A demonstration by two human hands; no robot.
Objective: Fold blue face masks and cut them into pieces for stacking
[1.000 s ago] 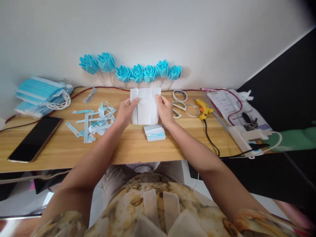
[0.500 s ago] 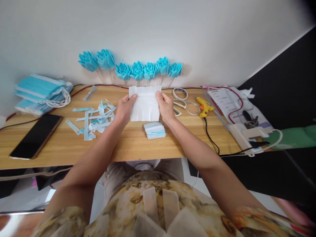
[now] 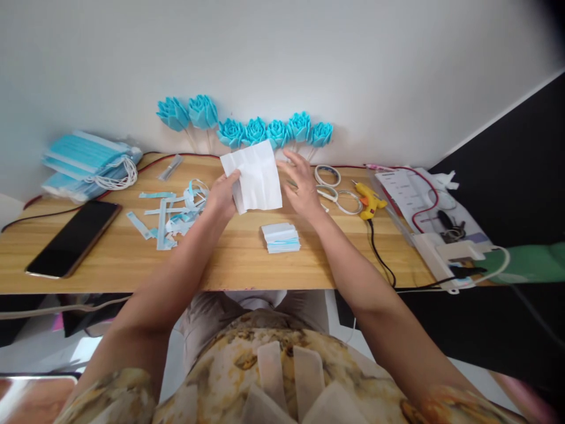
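A creased white fabric sheet (image 3: 257, 178) is held up over the desk, tilted, by its left edge. My left hand (image 3: 224, 193) pinches it with the thumb in front. Just off the sheet's right edge, my right hand (image 3: 302, 184) has its fingers apart and holds nothing. Below the sheet lies a small stack of white and blue pieces (image 3: 281, 238). Loose cut strips of face mask (image 3: 170, 212) lie in a heap to the left of my left hand. Behind the sheet, several blue handmade flowers (image 3: 256, 131) on sticks lean against the wall.
At the left are a pile of blue face masks (image 3: 86, 156) with white ear loops and a black phone (image 3: 73, 238). Tape rolls (image 3: 327, 175), a yellow glue gun (image 3: 369, 200), papers (image 3: 415, 191), keys (image 3: 452, 227) and a white power strip (image 3: 436, 259) lie to the right.
My right hand has let go of the white sheet and opened beside it. The sheet has tilted, held only by my left hand. The view has shifted slightly.
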